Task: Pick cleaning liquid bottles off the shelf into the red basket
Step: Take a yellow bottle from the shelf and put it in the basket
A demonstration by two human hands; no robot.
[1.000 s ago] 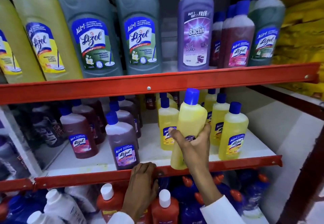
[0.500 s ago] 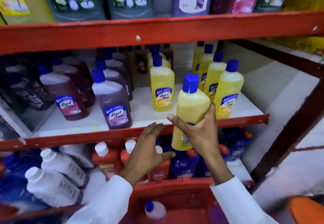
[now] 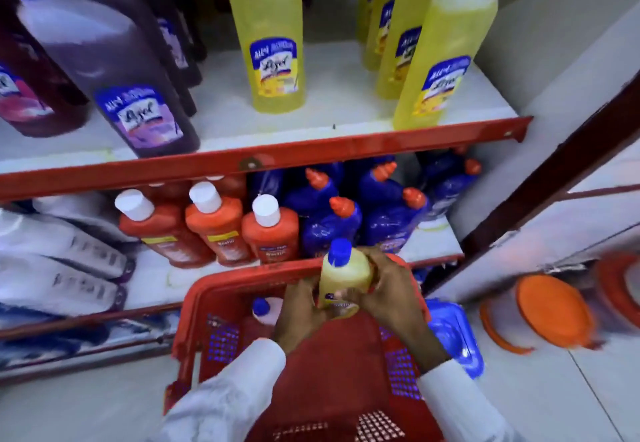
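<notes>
A yellow cleaning liquid bottle [image 3: 343, 275] with a blue cap is held upright over the far end of the red basket [image 3: 221, 289]. My right hand [image 3: 391, 292] grips its right side and my left hand [image 3: 301, 313] holds its left side near the label. Inside the basket a second bottle with a blue cap [image 3: 261, 308] shows beside my left hand. More yellow bottles [image 3: 270, 36] stand on the white shelf [image 3: 332, 102] above, next to dark purple ones [image 3: 114, 61].
A red shelf rail [image 3: 346, 147] runs across above the basket. Below it stand orange bottles with white caps [image 3: 214, 227] and blue bottles with orange nozzles [image 3: 346, 220]. White bottles [image 3: 59, 268] lie at left. A blue lid [image 3: 453, 334] and orange lids [image 3: 550, 310] sit at right.
The yellow bottle has come down from shelf height to just above the basket. My left hand left the shelf rail and joined the right on the bottle. The view tilted downward.
</notes>
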